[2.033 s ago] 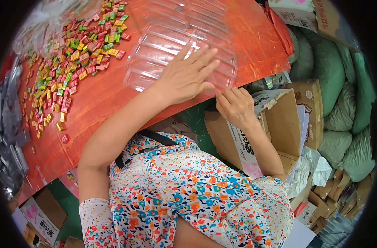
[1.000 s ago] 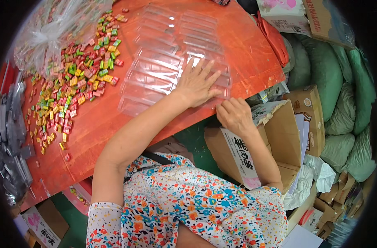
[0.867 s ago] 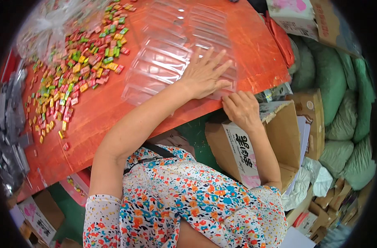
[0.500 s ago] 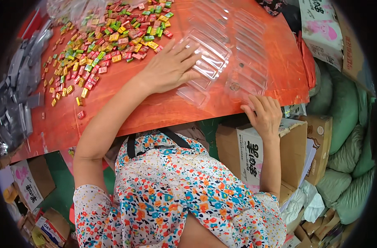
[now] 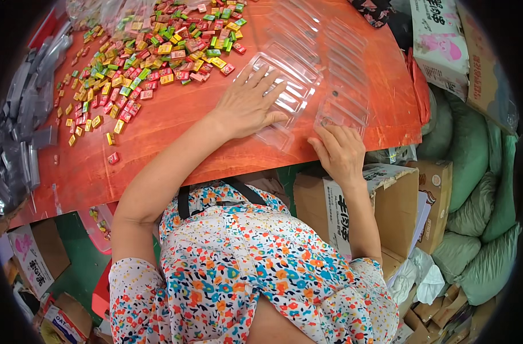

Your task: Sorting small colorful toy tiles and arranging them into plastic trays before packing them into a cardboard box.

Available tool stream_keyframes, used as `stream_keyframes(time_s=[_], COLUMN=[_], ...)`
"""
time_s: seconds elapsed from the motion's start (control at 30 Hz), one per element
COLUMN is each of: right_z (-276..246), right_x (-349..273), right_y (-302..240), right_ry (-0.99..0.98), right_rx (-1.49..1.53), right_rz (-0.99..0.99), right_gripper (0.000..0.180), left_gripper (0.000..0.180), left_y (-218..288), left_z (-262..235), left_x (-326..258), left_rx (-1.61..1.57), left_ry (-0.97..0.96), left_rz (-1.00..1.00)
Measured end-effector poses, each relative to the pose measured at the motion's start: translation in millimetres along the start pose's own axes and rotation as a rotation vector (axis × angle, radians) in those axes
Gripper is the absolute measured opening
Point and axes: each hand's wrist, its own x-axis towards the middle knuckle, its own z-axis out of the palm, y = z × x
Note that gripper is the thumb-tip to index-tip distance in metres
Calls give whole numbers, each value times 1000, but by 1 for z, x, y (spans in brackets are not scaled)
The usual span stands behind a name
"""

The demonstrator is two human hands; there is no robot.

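My left hand (image 5: 249, 106) is spread flat, fingers fanned apart, palm pressing down on a clear plastic blister tray (image 5: 284, 94) lying on the orange table (image 5: 175, 137). It isn't gripping anything, just resting on top. My right hand (image 5: 340, 152) sits at the near table edge with the fingers loosely curled, fingertips touching the near end of a second clear tray (image 5: 344, 97) that lies just beside the first one, to its right. I can't tell whether it's pinching the rim or only touching it.

Further out past my left hand there's a big scatter of small wrapped candies (image 5: 152, 51) in red, green and yellow, spreading off to the left. Way left of that is a pile of grey plastic packets (image 5: 20, 126). Under my right wrist, below the table edge, is an open cardboard box (image 5: 382, 206), with green sacks (image 5: 473, 189) off to the right of it.
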Motion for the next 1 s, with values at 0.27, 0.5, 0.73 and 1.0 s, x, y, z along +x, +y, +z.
stream_keyframes(time_s=[0.27,0.5,0.73,1.0], right_z=[11,31,92,173], right_x=[26,82,170,236], right_y=[-8,-33,-69,-59], right_ry=[9,21,-59,-209], right_rx=[70,309,347,-127], right_rz=[-52,-119,-417,-504], right_gripper=[20,21,35,54], left_gripper=[75,76,76,75], left_y=[41,49,37,30], left_z=[-18,-26,-42,-47], left_x=[-36,-90,-133,-143], left_rx=[-60,-84,0,37], left_ry=[-16,117,133,118], left_rz=[-228,-398,-576,-631])
